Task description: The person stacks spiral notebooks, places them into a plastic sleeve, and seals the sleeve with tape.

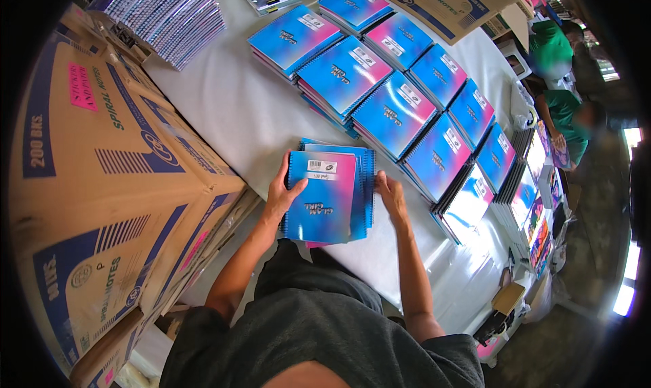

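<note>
A small stack of blue-and-pink spiral notebooks (319,193) is between my hands at the table's near edge. The top notebook lies askew over those beneath, whose spiral edge shows on the right. My left hand (280,197) grips the left side, its thumb on the top cover and its fingers mostly hidden beneath. At the right edge, my right hand (392,197) is closed with its thumb and fingers on the lower notebooks' spiral side. Beyond them, matching notebook piles (395,113) stand close together in slanting rows.
Printed cardboard boxes (129,178) are stacked along my left. A tall pile of notebooks (166,22) stands at the far left of the white-covered table (224,110). Another carton (454,5) sits at the back. People in green shirts (566,120) are at the far right.
</note>
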Action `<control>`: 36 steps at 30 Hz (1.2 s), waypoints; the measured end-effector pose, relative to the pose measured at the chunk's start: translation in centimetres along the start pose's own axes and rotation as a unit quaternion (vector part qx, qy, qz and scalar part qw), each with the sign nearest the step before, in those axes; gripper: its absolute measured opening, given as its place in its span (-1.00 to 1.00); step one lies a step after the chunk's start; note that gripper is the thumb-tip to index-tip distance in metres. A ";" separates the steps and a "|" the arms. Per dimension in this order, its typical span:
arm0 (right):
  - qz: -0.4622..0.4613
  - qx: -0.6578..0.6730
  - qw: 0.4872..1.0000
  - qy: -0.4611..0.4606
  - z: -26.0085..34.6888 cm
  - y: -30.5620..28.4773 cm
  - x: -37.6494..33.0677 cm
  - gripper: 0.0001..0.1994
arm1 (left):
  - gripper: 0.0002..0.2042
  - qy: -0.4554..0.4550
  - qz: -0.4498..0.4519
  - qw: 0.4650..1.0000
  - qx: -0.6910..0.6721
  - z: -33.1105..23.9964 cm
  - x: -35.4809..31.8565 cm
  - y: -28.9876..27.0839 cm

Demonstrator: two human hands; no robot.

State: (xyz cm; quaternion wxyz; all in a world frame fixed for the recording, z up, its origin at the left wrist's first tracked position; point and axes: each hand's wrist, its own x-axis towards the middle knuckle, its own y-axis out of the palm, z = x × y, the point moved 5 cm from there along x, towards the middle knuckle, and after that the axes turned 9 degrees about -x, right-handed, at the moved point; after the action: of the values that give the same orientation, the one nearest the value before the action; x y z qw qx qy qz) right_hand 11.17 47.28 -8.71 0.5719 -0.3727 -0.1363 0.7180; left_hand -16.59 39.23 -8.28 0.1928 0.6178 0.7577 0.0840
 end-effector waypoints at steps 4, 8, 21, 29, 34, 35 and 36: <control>0.072 0.269 0.958 0.065 3.0 2.8 -3.1 -0.39 | -0.11 0.017 -0.007 1.000 0.016 -0.6 -0.3 -0.7; 0.132 0.212 0.964 0.090 3.1 3.8 -3.4 -0.20 | -0.12 -0.024 0.005 0.998 -0.056 -1.4 -0.9 -0.3; 0.012 0.137 0.978 -0.154 8.7 2.7 -9.5 -0.27 | -0.04 -0.099 0.073 0.985 -0.119 -1.4 -0.8 -2.1; 0.008 0.207 0.943 -0.261 6.2 -3.9 -13.9 -0.12 | 0.06 0.099 0.221 0.969 -0.047 -10.2 -4.0 6.7; -0.055 0.278 0.940 -0.188 0.8 -2.4 -11.5 -0.04 | 0.06 0.000 0.267 0.964 -0.001 -6.2 -2.6 10.1; -0.038 0.341 0.931 -0.121 0.2 -2.1 -11.5 -0.03 | 0.06 -0.041 0.249 0.967 -0.025 -5.9 -2.6 10.7; -0.022 0.402 0.914 -0.054 -0.4 -1.8 -11.5 -0.02 | 0.07 -0.023 0.255 0.966 -0.032 -5.3 -2.3 10.8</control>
State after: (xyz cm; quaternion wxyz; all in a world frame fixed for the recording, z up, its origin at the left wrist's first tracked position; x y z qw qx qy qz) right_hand 13.58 37.14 -3.49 0.6810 -0.0693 0.1250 0.7182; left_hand -8.56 39.95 0.92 0.2023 0.7858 0.5673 0.1403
